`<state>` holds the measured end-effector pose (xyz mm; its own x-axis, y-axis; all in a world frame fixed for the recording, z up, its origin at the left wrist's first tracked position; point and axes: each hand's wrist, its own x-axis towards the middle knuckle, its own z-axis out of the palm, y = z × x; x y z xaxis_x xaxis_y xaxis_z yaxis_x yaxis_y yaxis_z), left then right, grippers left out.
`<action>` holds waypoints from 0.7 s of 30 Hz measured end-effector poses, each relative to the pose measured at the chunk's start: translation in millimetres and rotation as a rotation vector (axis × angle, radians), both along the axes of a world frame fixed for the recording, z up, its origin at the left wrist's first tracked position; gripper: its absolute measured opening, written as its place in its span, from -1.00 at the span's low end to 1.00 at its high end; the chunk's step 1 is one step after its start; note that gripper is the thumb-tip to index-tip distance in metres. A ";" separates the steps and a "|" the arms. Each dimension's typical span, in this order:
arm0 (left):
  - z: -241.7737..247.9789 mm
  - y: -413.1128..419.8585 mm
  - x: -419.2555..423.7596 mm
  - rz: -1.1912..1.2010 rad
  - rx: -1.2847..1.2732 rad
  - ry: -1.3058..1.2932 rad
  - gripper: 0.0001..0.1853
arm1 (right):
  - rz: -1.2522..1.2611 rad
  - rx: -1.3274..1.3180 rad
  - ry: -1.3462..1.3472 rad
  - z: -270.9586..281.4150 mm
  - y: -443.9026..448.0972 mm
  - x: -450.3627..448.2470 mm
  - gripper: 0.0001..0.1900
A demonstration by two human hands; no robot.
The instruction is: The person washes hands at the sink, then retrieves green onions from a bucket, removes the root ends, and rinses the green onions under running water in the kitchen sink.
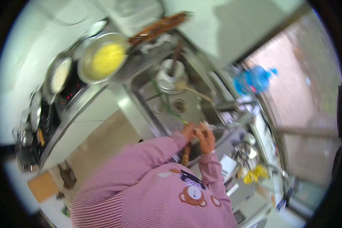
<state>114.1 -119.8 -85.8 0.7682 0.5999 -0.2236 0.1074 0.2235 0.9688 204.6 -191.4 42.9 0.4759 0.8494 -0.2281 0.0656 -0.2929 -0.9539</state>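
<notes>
My left hand (189, 132) and my right hand (207, 139) are close together over the near edge of the steel sink (148, 112). Between them is a long green stalk, probably a scallion (169, 107), gripped at its pale end. Its leaves trail across the basin past the drain (179, 105). Motion blur hides the exact finger contact. Beside my right hand, the faucet (230, 105) reaches over the basin, with what looks like water near my fingers. A white pot (171, 77) stands in the sink, and a wooden spoon (198, 93) lies against it.
Left of the sink, a steel bowl of yellow food (108, 59) and a pan (59, 75) stand by a cooktop with red lights. A blue plastic bottle (253, 80) stands by the window. Metal ware (246, 152) and a yellow packet (255, 173) are on the right counter.
</notes>
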 end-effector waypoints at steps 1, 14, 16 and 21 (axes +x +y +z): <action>15.6 -4.2 12.6 0.041 -0.038 -0.060 -0.82 | -0.058 0.060 -0.103 -36.8 -12.3 6.3 -0.73; 52.2 7.0 49.9 -0.012 -0.801 0.022 -0.57 | -0.234 0.049 -0.386 0.8 -24.5 34.3 -0.80; 70.7 13.0 48.9 0.048 -0.639 0.072 -0.78 | -0.349 0.090 -0.219 2.6 -25.4 36.2 -0.78; 129.9 20.2 59.4 0.280 -0.931 -0.188 -0.88 | -0.443 0.122 0.003 26.4 -26.9 27.4 -0.79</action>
